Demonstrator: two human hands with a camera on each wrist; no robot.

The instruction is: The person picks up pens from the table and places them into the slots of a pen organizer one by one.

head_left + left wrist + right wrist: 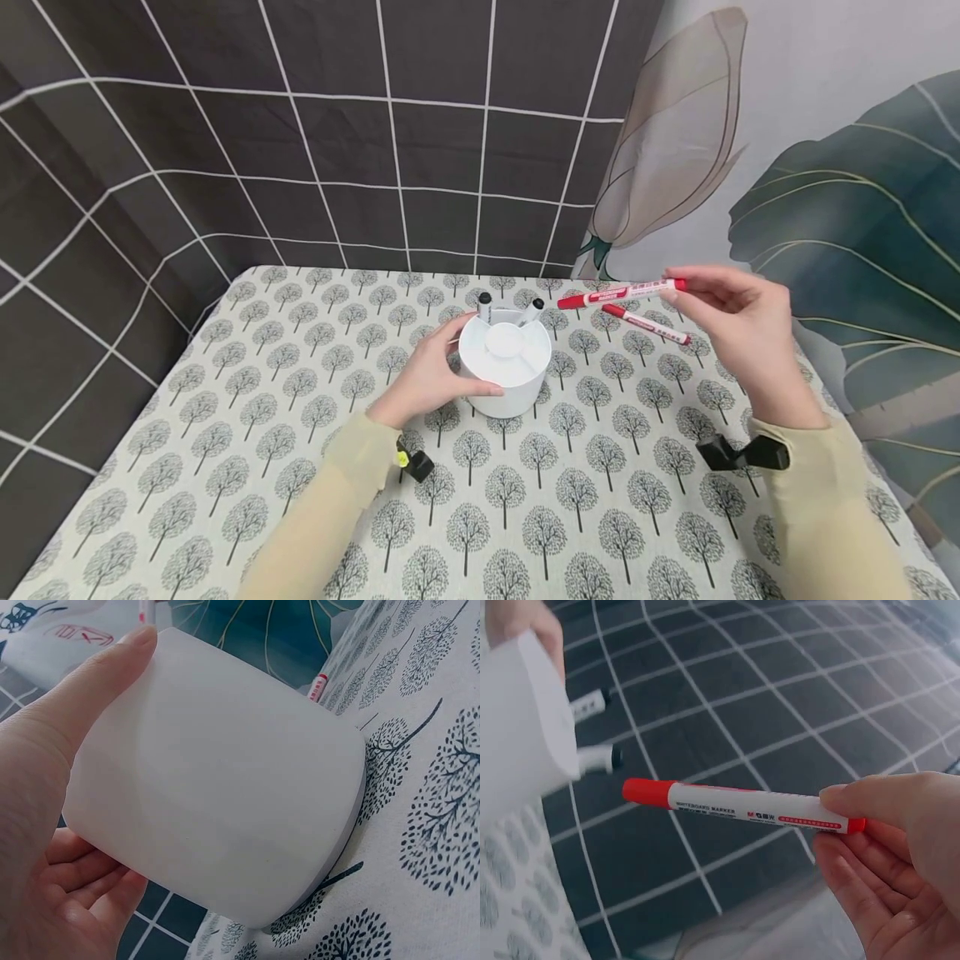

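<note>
A round white pen holder (506,392) with inner compartments stands on the table. My left hand (438,367) grips it from the left, its thumb on the near side. In the left wrist view the smooth side of the pen holder (225,772) fills the middle. Two markers with black caps, one at the back (485,307) and one leaning right (532,312), stick up from the far compartments. To the right, my right hand (742,333) pinches a red-capped whiteboard marker (742,806) by its rear end, cap pointing left toward the pen holder. It is held above the table.
A second red marker (647,325) lies on the tree-print tablecloth (465,517), below the held one. A dark curtain with a white grid (435,150) hangs behind the table, and a leaf-and-flower curtain (825,192) at the right.
</note>
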